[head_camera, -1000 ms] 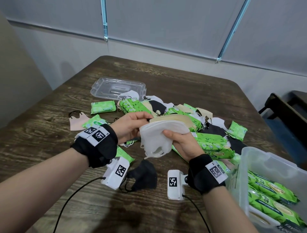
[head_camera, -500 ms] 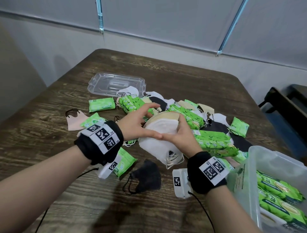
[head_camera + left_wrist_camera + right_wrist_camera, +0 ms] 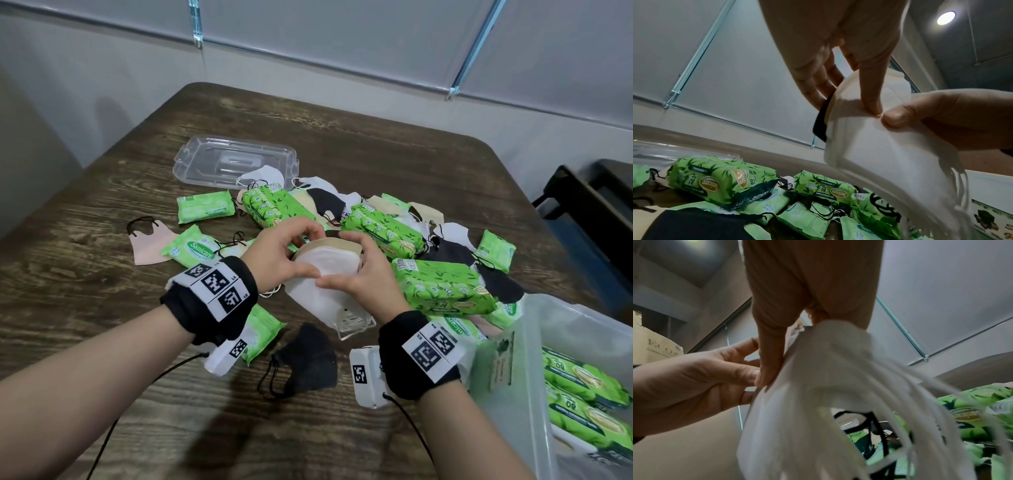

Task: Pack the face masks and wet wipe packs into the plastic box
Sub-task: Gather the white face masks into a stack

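Your left hand (image 3: 281,255) and right hand (image 3: 359,274) both pinch the mask stack (image 3: 329,274) above the bench (image 3: 102,291), likely squaring it to fit the box (image 3: 513,359) at your right.

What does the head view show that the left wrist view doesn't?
Only the head view shows the plastic box at the near right with wet wipe packs inside, the clear lid lying at the far side of the table, and a black mask alone near the wrists.

Only the left wrist view shows a ceiling light.

Both show the left hand and right hand holding the stack of masks above the green packs.
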`<state>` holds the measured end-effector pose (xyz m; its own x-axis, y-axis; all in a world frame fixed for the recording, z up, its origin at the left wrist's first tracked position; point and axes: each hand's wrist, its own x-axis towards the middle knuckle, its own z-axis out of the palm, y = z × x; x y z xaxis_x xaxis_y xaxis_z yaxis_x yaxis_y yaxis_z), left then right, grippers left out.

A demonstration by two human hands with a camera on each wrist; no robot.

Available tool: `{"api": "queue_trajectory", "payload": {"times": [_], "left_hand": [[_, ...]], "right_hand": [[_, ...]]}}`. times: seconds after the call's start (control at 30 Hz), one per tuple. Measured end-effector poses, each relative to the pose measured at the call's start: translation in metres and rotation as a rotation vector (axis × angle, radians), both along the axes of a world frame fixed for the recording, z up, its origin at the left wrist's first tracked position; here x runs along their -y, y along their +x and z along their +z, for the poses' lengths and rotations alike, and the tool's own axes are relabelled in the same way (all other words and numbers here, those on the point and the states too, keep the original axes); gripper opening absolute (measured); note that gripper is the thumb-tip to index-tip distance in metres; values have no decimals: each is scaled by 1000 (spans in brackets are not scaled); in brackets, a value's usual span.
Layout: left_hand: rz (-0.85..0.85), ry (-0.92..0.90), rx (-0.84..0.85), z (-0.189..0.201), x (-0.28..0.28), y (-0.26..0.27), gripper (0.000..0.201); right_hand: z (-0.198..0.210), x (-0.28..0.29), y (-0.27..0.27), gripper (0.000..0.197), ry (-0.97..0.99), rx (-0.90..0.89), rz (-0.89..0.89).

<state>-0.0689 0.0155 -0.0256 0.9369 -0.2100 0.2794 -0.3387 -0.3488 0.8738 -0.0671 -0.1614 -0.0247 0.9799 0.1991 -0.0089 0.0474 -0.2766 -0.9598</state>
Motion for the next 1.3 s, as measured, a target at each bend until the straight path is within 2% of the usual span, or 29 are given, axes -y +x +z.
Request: {"api": "queue_trajectory", "payload": {"times": [0.07, 0.2, 0.37, 0.47, 0.6, 0.67, 0.7, 0.77, 0.8, 0.9, 0.97, 1.2, 1.3], "left_hand": [[12, -3, -9, 0, -4, 2, 46], [50, -16, 7, 2, -16, 7, 50], [51, 184, 141, -1, -26, 13, 56], [28, 268, 180, -6, -27, 14, 71], [15, 177, 47, -9, -32, 14, 60], [14, 100, -54, -9, -37, 15, 50], [13, 83, -82, -9, -39, 16, 45], [11, 53, -130, -9, -45, 19, 37], [17, 30, -159, -9, -47, 21, 37], [14, -19, -237, -7, -52, 24, 50], [-29, -3, -289, -4, -55, 24, 54], [-120, 26, -415, 1, -60, 22, 29], [-113, -3, -446, 1, -58, 22, 32]], "right_hand": [[0, -3, 1, 61, -3, 1, 11], [5, -5, 5, 33, 131, -100, 87], [1, -14, 10, 22, 190, -101, 75], [-3, -22, 12, 22, 203, -100, 76], [-2, -28, 13, 20, 215, -144, 128], [0, -29, 11, 7, 272, -199, 163], [1, -31, 11, 15, 299, -228, 161], [0, -31, 12, 50, 327, -291, 149], [0, -31, 13, 52, 341, -310, 133], [-2, -32, 12, 25, 353, -291, 134], [-6, -32, 12, 20, 320, -267, 150], [-1, -32, 8, 45, 285, -313, 193], [-2, -31, 6, 57, 315, -310, 183]]}}
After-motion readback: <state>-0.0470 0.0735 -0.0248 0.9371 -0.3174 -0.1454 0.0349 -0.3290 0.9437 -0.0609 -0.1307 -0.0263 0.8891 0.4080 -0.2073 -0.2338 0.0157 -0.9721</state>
